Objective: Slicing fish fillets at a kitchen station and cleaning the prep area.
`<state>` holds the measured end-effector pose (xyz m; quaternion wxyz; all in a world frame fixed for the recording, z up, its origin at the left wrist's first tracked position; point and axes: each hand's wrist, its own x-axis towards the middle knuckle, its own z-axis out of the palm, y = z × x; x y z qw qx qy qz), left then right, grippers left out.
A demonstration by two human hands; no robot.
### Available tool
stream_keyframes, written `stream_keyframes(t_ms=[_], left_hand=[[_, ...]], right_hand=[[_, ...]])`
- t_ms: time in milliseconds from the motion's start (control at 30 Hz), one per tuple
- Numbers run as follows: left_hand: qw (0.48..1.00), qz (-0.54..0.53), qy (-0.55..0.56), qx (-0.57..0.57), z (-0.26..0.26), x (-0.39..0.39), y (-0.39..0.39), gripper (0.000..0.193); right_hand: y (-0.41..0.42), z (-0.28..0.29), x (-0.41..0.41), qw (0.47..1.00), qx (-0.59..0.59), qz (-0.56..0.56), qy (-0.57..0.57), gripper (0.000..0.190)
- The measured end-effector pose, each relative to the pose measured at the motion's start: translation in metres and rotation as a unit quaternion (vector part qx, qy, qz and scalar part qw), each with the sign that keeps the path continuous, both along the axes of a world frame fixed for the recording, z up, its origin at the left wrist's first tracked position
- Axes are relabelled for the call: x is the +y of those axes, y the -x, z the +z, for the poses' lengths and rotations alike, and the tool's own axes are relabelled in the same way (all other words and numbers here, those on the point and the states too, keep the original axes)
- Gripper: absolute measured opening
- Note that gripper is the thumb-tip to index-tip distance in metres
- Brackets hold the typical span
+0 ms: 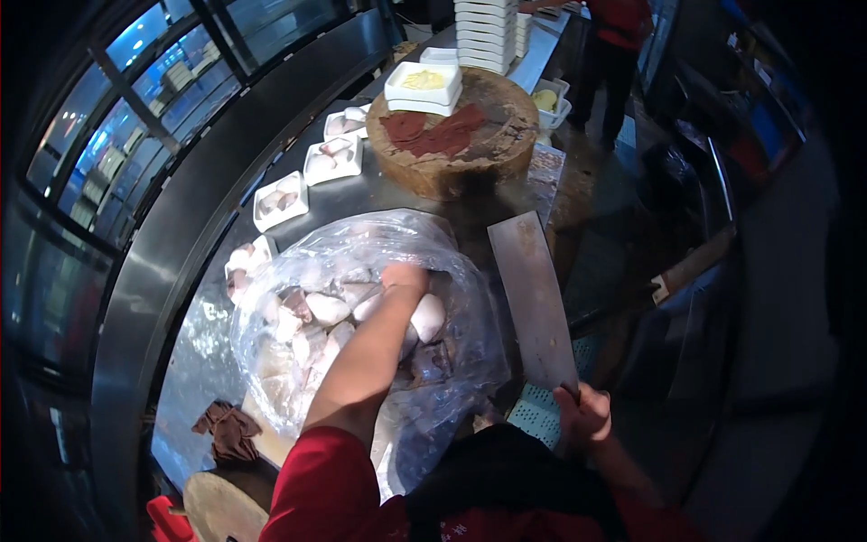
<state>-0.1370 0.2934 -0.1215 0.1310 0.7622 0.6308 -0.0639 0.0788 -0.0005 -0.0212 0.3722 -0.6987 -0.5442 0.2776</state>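
A large clear plastic bag (474, 318) lies spread on the metal counter, holding several pale, whitish pieces that look like raw meat or fish (327, 309). My left hand (404, 276) reaches into it near its far side; the fingers are hidden, so whether they hold a piece cannot be seen. To the right of the bag, my right hand (586, 414) grips a big cleaver (532, 298) at its near end, the broad blade pointing away from me. Square white dishes (281, 220) with similar pale pieces stand in a line beyond the bag's left side.
A thick round wooden chopping block (386, 159) bears a dark red cloth (433, 139) and stacked white dishes (423, 101) with yellowish slices. Behind rises a tall dish stack (484, 37). A brown cloth (230, 433) lies at the near left. Another person (613, 54) stands at the far right.
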Motion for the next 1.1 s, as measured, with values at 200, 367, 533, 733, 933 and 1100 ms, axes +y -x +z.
stream_keyframes(t_ms=[200, 367, 533, 733, 933, 1100], left_hand=[[0.998, 0.014, -0.034, 0.046, -0.005, 0.031, 0.043, 0.037], [0.894, 0.177, 0.325, -0.254, -0.002, 0.055, 0.132, 0.063], [0.698, 0.099, 0.254, -0.663, 0.097, -0.047, 0.118, 0.066], [0.679, 0.303, 0.092, -0.662, 0.07, -0.211, 0.195, 0.064], [0.773, 0.401, -0.155, -0.466, 0.001, -0.284, 0.208, 0.05], [0.755, 0.447, -0.378, -0.295, -0.017, -0.317, 0.179, 0.036]], right_hand=[[-0.002, -0.006, 0.0, 0.999, 0.041, -0.008, 0.027, 0.009], [0.001, -0.001, 0.008, 0.992, -0.065, 0.104, -0.013, 0.01], [0.006, -0.009, 0.029, 0.974, -0.105, 0.199, -0.014, 0.014], [0.067, 0.001, 0.053, 0.939, 0.016, 0.344, 0.014, 0.02], [0.129, -0.03, 0.077, 0.851, -0.088, 0.518, 0.018, 0.027], [0.167, -0.045, 0.095, 0.818, -0.12, 0.562, -0.022, 0.027]])
